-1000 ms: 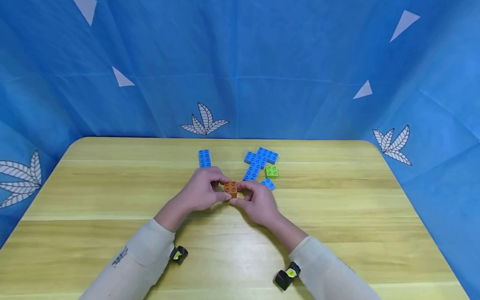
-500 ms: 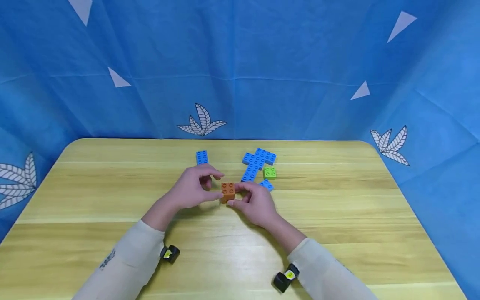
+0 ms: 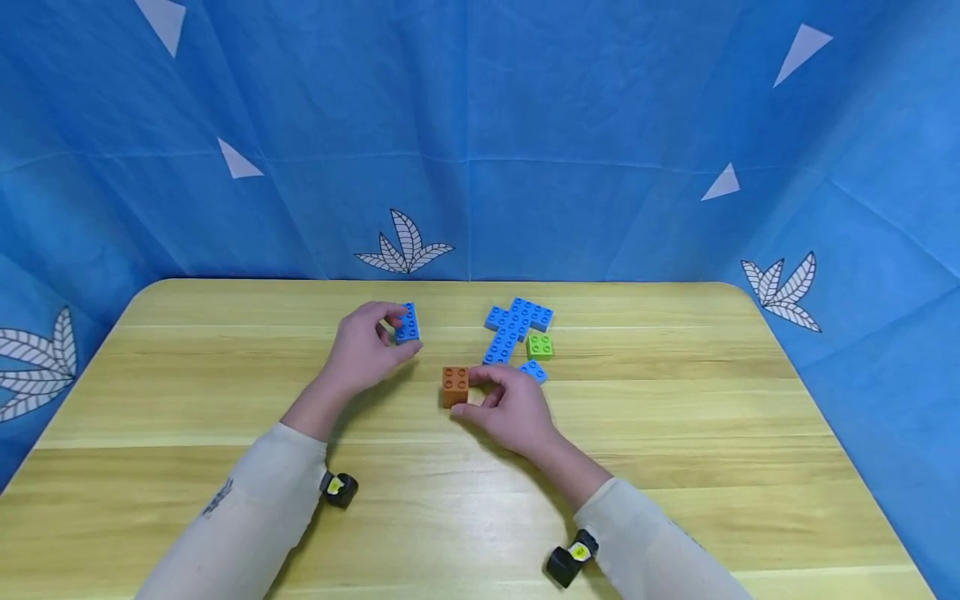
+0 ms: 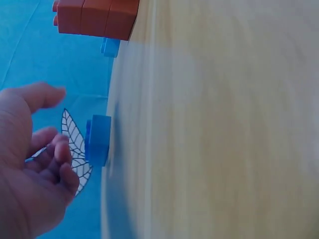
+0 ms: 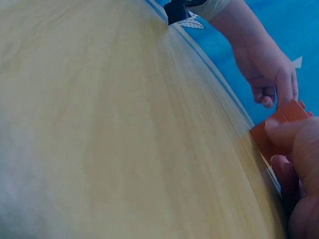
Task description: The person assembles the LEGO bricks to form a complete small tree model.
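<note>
Orange brick stack (image 3: 455, 388): where, and what changed? Head view first.

Head: stack is well in from the table's (image 3: 675, 433) far edge, roughly midway between left and right edges. Left hand (image 3: 360, 350) has let go of it and moved to the blue brick (image 3: 408, 325), nearer the far edge. Leaves the stack to the right hand (image 3: 517, 408) alone.

Left wrist?

Three layers visible in the stack. Left hand: fingers loosely bent, thumb well apart from them, nothing held. Blue brick just beside; contact, can't confirm.

Right wrist?

Right hand pinches the stack, thumb on one face, spread no wider than the stack. Whether its base touches the table: can't tell.
</note>
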The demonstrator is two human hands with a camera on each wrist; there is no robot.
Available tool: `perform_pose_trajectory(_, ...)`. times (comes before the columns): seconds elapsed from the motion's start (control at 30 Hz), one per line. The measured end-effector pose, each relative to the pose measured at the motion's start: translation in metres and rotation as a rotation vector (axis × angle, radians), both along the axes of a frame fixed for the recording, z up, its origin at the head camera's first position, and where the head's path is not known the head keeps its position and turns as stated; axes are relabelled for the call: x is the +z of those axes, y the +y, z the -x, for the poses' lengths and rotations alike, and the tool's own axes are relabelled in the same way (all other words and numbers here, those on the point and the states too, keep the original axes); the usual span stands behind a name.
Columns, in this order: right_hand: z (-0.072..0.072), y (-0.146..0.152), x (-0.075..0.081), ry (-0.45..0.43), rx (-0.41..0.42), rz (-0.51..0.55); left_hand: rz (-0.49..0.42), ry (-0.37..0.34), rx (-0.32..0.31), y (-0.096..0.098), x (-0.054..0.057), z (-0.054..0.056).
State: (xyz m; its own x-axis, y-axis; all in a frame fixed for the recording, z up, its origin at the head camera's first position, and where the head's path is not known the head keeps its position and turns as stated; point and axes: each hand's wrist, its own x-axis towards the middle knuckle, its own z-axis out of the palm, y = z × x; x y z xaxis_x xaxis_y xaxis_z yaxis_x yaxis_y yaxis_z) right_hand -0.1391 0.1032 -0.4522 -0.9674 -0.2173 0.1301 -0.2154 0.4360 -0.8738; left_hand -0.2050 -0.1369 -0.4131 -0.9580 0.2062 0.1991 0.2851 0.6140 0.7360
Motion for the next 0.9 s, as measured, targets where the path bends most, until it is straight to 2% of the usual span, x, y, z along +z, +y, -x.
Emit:
perform_pose_trajectory(0.13,-0.001,0.000,0.000,0.016,0.007,0.115,0.057,-0.024,0.092,0.003,-0.003,0.005)
perform_pose_trajectory(0.23,-0.002,-0.002,0.000,0.054,0.010,0.181,0.087,-0.069,0.148,0.005,-0.007,0.009)
perform_pose_trajectory(0.37,-0.008,-0.006,0.012,0.112,0.023,0.228,0.093,-0.133,0.216,0.007,-0.014,0.013)
perform_pose_trajectory(0.5,-0.014,-0.009,0.028,0.147,0.039,0.229,0.109,-0.165,0.267,0.010,-0.018,0.015)
perform_pose_trajectory(0.7,-0.015,-0.010,0.033,0.138,0.041,0.200,0.142,-0.194,0.323,0.017,-0.017,0.016)
perform_pose_trajectory(0.9,-0.014,-0.009,0.034,0.128,0.044,0.188,0.137,-0.200,0.335,0.019,-0.015,0.016)
